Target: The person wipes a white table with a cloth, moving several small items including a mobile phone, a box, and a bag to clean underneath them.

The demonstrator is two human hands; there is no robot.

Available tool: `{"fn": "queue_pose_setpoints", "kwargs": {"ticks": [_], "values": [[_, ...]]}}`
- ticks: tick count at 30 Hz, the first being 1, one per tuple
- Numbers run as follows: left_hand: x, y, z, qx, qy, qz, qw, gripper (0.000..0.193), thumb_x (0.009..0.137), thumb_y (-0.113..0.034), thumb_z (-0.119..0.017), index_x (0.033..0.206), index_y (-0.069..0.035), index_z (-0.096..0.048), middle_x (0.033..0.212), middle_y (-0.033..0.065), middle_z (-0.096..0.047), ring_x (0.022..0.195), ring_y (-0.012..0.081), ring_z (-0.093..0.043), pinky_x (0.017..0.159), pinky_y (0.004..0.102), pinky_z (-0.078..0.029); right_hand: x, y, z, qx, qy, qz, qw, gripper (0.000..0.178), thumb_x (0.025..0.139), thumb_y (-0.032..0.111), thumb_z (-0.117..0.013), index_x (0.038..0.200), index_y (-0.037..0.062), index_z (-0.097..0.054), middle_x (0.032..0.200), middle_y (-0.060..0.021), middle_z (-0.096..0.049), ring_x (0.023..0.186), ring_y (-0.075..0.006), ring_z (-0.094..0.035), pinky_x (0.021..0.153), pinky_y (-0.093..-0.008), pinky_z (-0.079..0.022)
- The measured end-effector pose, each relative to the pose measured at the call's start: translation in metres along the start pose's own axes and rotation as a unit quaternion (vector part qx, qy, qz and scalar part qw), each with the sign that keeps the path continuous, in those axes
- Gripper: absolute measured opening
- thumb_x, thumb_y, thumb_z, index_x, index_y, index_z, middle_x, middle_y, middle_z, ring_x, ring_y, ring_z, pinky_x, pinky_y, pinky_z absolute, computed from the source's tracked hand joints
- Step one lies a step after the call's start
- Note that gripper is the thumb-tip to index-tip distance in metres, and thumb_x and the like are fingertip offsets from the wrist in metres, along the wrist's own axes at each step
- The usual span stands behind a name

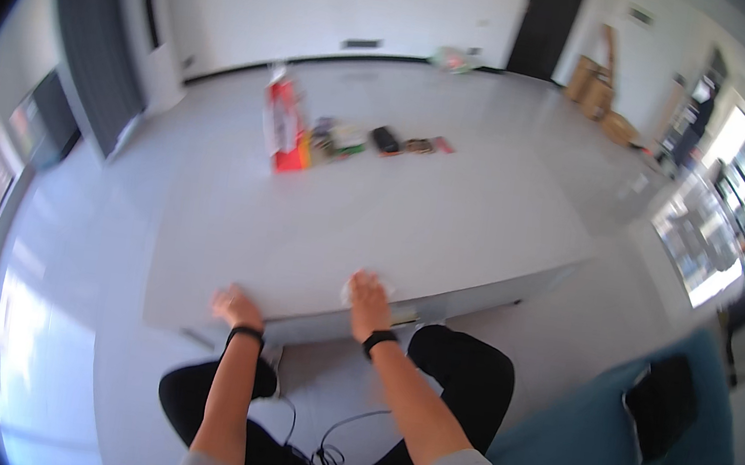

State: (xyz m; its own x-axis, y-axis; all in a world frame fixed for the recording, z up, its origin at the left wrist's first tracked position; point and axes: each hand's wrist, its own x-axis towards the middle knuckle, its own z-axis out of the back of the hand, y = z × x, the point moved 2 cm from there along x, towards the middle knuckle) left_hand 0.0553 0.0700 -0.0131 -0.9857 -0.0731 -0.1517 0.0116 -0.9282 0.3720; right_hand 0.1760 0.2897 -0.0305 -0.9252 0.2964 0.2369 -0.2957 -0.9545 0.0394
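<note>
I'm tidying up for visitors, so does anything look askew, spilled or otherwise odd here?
The white table shows no obvious spill or damage, though blur hides detail. One untidy thing: the black cable, bunched in loose loops between the person's legs, where it might snag a foot.

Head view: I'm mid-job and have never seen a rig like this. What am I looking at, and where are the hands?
There's no machine here: these are a person's own bare hands. The single picture comes from the left fisheye camera on their head, looking down, so straight edges bend. The left hand is at the near edge of a pale table. The right hand covers a crumpled white wipe or cloth; blur hides the grip. Farther back stand a red-and-white bag and small items, including a black one.
</note>
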Motion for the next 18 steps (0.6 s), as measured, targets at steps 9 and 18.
{"fn": "queue_pose_setpoints", "kwargs": {"ticks": [9,18], "values": [[0.018,-0.022,-0.024,-0.070,-0.159,0.029,0.984,0.058,0.084,-0.017,-0.048,0.138,-0.003,-0.034,0.137,0.0349,-0.029,0.125,0.0554,-0.027,0.101,0.0614,-0.024,0.006,-0.026,0.044,0.045,0.074,0.076,0.993,0.084,0.068,0.007,-0.070,0.139,0.0037,-0.026,0.146,-0.0123,-0.026,0.134,-0.0311,-0.025,0.109,-0.0394,-0.024],[-0.009,-0.010,-0.013,-0.156,-0.188,-0.001,0.970,0.068,0.077,-0.008,-0.055,0.139,0.002,-0.028,0.136,0.0404,-0.023,0.127,0.0586,-0.019,0.104,0.0621,-0.018,0.001,-0.063,0.041,0.023,0.099,0.069,0.992,0.099,0.063,0.012,-0.079,0.142,0.0037,-0.019,0.147,-0.0117,-0.023,0.135,-0.0303,-0.024,0.111,-0.0366,-0.023]]}}
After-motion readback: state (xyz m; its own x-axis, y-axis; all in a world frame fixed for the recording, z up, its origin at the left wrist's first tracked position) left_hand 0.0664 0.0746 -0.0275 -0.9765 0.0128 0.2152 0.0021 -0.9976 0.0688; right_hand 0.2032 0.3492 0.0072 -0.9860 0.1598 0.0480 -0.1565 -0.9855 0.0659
